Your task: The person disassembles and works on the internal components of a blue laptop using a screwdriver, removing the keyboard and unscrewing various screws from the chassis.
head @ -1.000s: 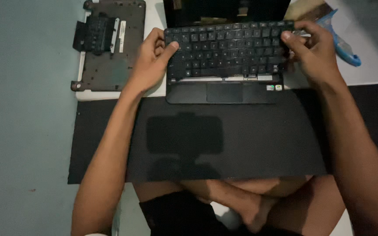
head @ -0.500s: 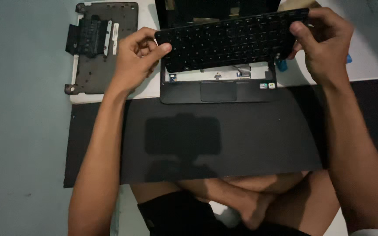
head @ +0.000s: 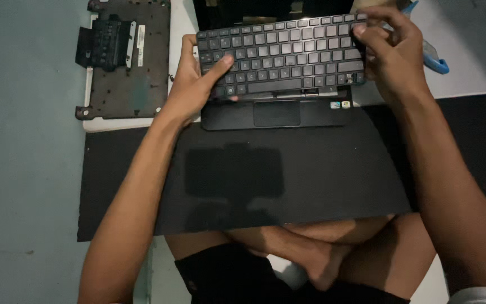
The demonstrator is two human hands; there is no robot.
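Both hands grip the black laptop keyboard (head: 282, 59): my left hand (head: 195, 84) clamps its left end, right hand (head: 389, 53) its right end, above the laptop base (head: 277, 114) between them.

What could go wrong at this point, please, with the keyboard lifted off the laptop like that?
The keyboard is held only at its ends, by the left hand and right hand; it may flex or slip from either grip. Whether a cable links it to the laptop base is hidden, so pulling further could strain one. The removed bottom cover lies near the left elbow's path and might get knocked.
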